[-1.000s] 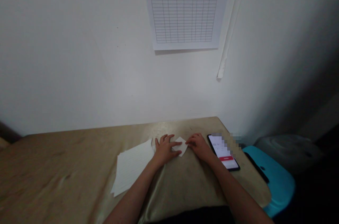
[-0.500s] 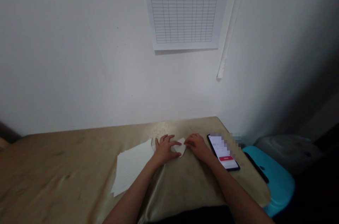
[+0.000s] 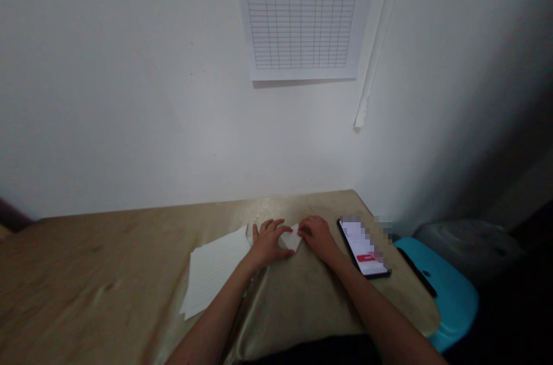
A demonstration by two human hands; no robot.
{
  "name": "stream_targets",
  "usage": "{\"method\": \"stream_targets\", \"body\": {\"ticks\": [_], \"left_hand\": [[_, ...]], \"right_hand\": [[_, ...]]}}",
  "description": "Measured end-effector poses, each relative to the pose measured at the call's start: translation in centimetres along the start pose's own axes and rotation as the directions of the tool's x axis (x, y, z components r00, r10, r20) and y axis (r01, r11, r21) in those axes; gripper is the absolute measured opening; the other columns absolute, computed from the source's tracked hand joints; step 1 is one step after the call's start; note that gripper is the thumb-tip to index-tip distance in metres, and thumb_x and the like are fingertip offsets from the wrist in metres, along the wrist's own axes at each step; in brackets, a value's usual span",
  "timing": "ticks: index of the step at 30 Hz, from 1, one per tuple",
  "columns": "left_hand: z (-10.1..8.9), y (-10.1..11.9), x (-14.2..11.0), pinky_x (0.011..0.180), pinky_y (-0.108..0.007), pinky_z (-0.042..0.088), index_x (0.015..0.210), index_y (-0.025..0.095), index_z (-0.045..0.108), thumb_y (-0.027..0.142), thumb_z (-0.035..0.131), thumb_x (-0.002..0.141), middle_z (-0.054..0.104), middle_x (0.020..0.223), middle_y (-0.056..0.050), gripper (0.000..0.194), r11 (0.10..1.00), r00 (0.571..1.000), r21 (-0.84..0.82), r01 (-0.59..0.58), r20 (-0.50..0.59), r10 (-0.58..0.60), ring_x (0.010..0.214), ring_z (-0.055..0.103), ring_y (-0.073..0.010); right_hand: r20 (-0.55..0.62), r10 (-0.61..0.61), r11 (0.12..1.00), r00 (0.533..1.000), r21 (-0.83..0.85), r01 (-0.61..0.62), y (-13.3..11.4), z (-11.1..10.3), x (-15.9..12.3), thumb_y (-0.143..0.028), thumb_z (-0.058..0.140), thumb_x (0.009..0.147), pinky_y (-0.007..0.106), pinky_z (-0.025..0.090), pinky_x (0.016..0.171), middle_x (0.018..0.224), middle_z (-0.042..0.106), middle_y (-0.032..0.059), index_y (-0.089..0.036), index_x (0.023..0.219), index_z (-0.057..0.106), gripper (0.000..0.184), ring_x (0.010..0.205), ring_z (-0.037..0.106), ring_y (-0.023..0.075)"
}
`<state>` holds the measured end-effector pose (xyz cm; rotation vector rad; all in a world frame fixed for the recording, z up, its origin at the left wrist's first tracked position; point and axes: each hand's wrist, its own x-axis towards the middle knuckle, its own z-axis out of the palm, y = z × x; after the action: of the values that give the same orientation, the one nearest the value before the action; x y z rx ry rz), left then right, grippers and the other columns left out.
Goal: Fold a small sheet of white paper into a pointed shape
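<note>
A small folded piece of white paper (image 3: 292, 240) lies on the table between my two hands. My left hand (image 3: 268, 243) steadies it from the left, thumb and forefinger tips on its edges and the other fingers spread. At its upper right edge, my right hand (image 3: 318, 236) pinches the paper between thumb and fingertips, the remaining fingers curled in. Left of my left hand is a stack of loose white lined sheets (image 3: 216, 270), partly behind my forearm.
A smartphone (image 3: 365, 250) with a lit screen lies right of my right hand. The table (image 3: 108, 273) has a wrinkled tan cover and meets a white wall with a printed grid sheet (image 3: 305, 25). A turquoise bin (image 3: 458, 296) stands beyond the right edge.
The fingers of my right hand have shifted slightly left along the paper's edge and curled in more. My left hand stays nearly where it was.
</note>
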<state>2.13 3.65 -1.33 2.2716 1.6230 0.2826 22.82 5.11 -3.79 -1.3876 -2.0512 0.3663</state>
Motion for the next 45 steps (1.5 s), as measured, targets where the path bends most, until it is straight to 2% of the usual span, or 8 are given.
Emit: {"method": "stream_targets", "body": {"ticks": [6, 9, 13, 20, 38, 45], "left_hand": [[-0.1, -0.1, -0.1, 0.116, -0.074, 0.000, 0.129, 0.041, 0.061, 0.054, 0.080, 0.068, 0.042, 0.157, -0.001, 0.065, 1.000, 1.000, -0.013, -0.003, 0.005, 0.003, 0.148, 0.026, -0.0382], [0.0, -0.2, 0.0, 0.116, -0.075, 0.002, 0.126, 0.042, 0.063, 0.052, 0.078, 0.072, 0.043, 0.156, 0.000, 0.057, 1.000, 1.000, -0.022, -0.007, 0.001, 0.007, 0.148, 0.027, -0.0374], [0.3, -0.1, 0.3, 0.115, -0.075, 0.005, 0.120, 0.042, 0.067, 0.054, 0.073, 0.078, 0.047, 0.154, 0.001, 0.044, 1.000, 0.999, -0.025, 0.014, -0.040, -0.015, 0.147, 0.028, -0.0358], [0.3, 0.4, 0.3, 0.116, -0.073, 0.005, 0.116, 0.040, 0.070, 0.059, 0.081, 0.067, 0.049, 0.153, 0.000, 0.054, 0.999, 0.997, -0.032, 0.043, -0.062, -0.045, 0.145, 0.031, -0.0359], [0.3, 0.5, 0.4, 0.113, -0.078, 0.003, 0.122, 0.041, 0.063, 0.056, 0.082, 0.065, 0.044, 0.155, -0.003, 0.062, 0.999, 0.999, -0.008, 0.036, -0.024, -0.037, 0.147, 0.027, -0.0366], [-0.4, 1.0, 0.1, 0.111, -0.080, 0.004, 0.116, 0.041, 0.066, 0.050, 0.082, 0.069, 0.042, 0.157, 0.003, 0.051, 1.000, 1.000, -0.006, 0.005, -0.015, -0.005, 0.148, 0.024, -0.0384]], "right_hand": [[-0.005, 0.019, 0.999, 1.000, -0.032, -0.019, -0.8, -0.1, -0.2, -0.016, 0.062, 0.088, 0.043, 0.024, 0.110, 0.104, 0.071, 0.0033, -0.022, 0.087, 0.070, 0.010, 0.110, 0.059, 0.0204], [0.007, 0.043, 0.998, 0.999, -0.046, -0.043, -1.0, -0.2, -0.3, -0.016, 0.061, 0.089, 0.047, 0.019, 0.113, 0.106, 0.071, 0.0036, -0.023, 0.088, 0.070, 0.011, 0.112, 0.058, 0.0211], [0.014, 0.054, 0.997, 0.998, -0.056, -0.053, -1.2, -0.4, -0.3, -0.017, 0.061, 0.089, 0.048, 0.018, 0.114, 0.105, 0.071, 0.0039, -0.024, 0.088, 0.069, 0.010, 0.112, 0.058, 0.0214], [0.009, 0.068, 0.994, 0.998, -0.090, -0.067, -1.2, -0.2, -0.4, -0.019, 0.061, 0.090, 0.051, 0.013, 0.116, 0.104, 0.071, 0.0034, -0.023, 0.088, 0.070, 0.010, 0.113, 0.058, 0.0222], [0.005, 0.116, 0.986, 0.993, -0.120, -0.115, -1.9, -0.3, -0.2, -0.022, 0.060, 0.091, 0.056, 0.011, 0.114, 0.104, 0.071, 0.0034, -0.025, 0.086, 0.072, 0.013, 0.113, 0.056, 0.0235], [0.006, 0.127, 0.985, 0.992, -0.123, -0.125, -2.0, -0.4, -0.2, -0.023, 0.060, 0.091, 0.056, 0.012, 0.113, 0.104, 0.071, 0.0029, -0.025, 0.085, 0.072, 0.013, 0.114, 0.056, 0.0241]]}}
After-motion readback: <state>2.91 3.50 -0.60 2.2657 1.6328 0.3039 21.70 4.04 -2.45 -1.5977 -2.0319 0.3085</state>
